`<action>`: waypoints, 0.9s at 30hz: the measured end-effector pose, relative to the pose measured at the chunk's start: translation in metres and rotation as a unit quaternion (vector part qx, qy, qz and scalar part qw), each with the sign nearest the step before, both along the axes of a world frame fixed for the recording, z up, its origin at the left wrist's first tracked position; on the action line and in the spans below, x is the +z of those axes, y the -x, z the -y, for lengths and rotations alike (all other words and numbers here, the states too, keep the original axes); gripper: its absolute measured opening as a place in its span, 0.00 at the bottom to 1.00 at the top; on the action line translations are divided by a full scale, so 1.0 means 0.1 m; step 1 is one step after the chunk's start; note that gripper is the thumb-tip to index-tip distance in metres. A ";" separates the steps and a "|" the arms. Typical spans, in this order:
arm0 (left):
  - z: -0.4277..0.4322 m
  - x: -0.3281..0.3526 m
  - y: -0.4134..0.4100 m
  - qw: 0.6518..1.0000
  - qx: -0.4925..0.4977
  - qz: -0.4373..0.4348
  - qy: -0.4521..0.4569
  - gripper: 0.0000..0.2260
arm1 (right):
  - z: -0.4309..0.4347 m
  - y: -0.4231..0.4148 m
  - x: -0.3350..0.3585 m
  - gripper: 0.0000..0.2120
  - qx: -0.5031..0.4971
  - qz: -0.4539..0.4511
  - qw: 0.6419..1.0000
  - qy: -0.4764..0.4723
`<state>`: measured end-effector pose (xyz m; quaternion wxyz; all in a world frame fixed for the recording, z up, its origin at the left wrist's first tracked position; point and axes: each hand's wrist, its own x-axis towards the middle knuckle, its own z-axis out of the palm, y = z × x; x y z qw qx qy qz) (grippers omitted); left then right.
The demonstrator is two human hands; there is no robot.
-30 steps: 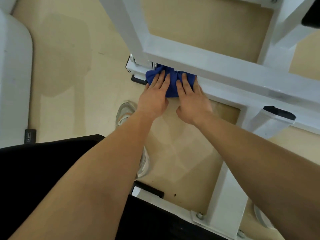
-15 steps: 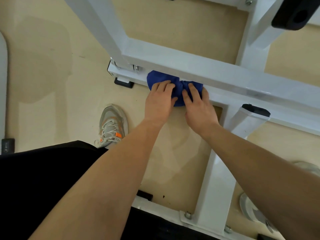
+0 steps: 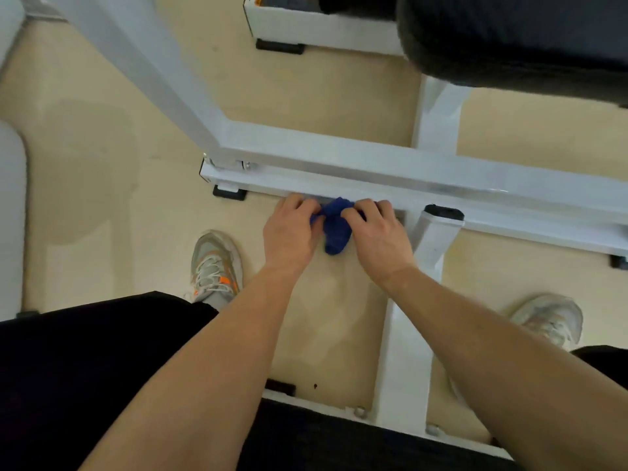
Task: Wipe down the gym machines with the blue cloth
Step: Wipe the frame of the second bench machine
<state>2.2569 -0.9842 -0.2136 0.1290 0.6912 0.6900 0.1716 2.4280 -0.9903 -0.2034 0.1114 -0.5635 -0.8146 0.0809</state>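
Note:
The blue cloth (image 3: 334,227) is bunched into a small wad just in front of the white frame bar (image 3: 390,171) of the gym machine, low near the floor. My left hand (image 3: 292,229) grips the cloth's left side with curled fingers. My right hand (image 3: 377,232) grips its right side, fingers curled over the top. A loose end of the cloth hangs down between the two hands. Part of the cloth is hidden under my fingers.
A black padded seat (image 3: 509,39) overhangs at top right. A white upright post with a black cap (image 3: 441,214) stands right of my hands. Another white bar (image 3: 401,351) runs toward me. My shoes (image 3: 215,266) (image 3: 547,321) rest on the beige floor.
Both hands went from pressing the spread cloth flat on the bar to gathering it into a wad, pulled slightly off the bar toward me. The view shifted, showing the black seat.

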 end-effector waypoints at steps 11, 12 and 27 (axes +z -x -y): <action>0.67 1.06 -1.39 0.983 -0.121 0.053 0.127 0.01 | 1.07 -1.51 0.70 0.11 -0.092 -0.022 0.994 -0.054; 0.71 1.09 -1.55 0.981 -0.126 0.056 0.135 0.01 | 1.12 -1.67 0.71 0.12 -0.104 -0.021 0.993 -0.046; 0.42 0.18 -3.15 0.956 -0.200 -0.150 0.153 0.26 | 0.56 -2.95 -0.07 0.17 -0.215 -0.033 0.973 0.080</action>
